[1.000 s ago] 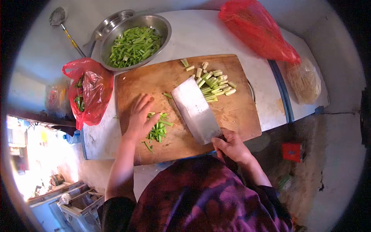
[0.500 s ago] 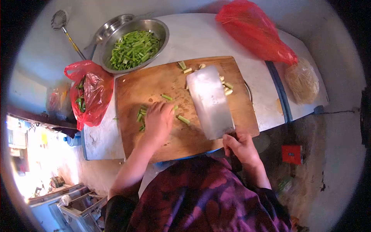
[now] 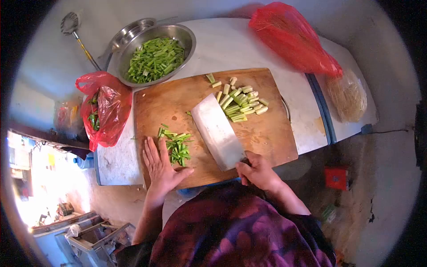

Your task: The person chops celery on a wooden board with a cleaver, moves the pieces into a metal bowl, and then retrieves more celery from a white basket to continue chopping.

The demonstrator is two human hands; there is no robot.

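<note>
My right hand (image 3: 259, 171) grips the handle of a cleaver (image 3: 218, 131), its broad blade lying low over the middle of the wooden cutting board (image 3: 262, 147). At the board's near left, my left hand (image 3: 162, 164) is spread flat with fingers apart, beside a small heap of cut green stalks (image 3: 179, 149). Thicker, paler chopped stalks, which look like celery (image 3: 242, 102), form a pile on the far right of the board, beyond the blade. Two loose pieces lie near the far edge.
A steel bowl (image 3: 190, 49) of chopped green stalks stands behind the board at left. A red plastic bag (image 3: 109, 107) with green contents sits left of the board. Another red bag (image 3: 293, 40) and a clear bag of thin strands (image 3: 347, 98) lie at right.
The cleaver has swung left, uncovering the pale pile. My left hand has moved left and toward me, opening out flat, and the green pieces now lie gathered in a heap beside it.
</note>
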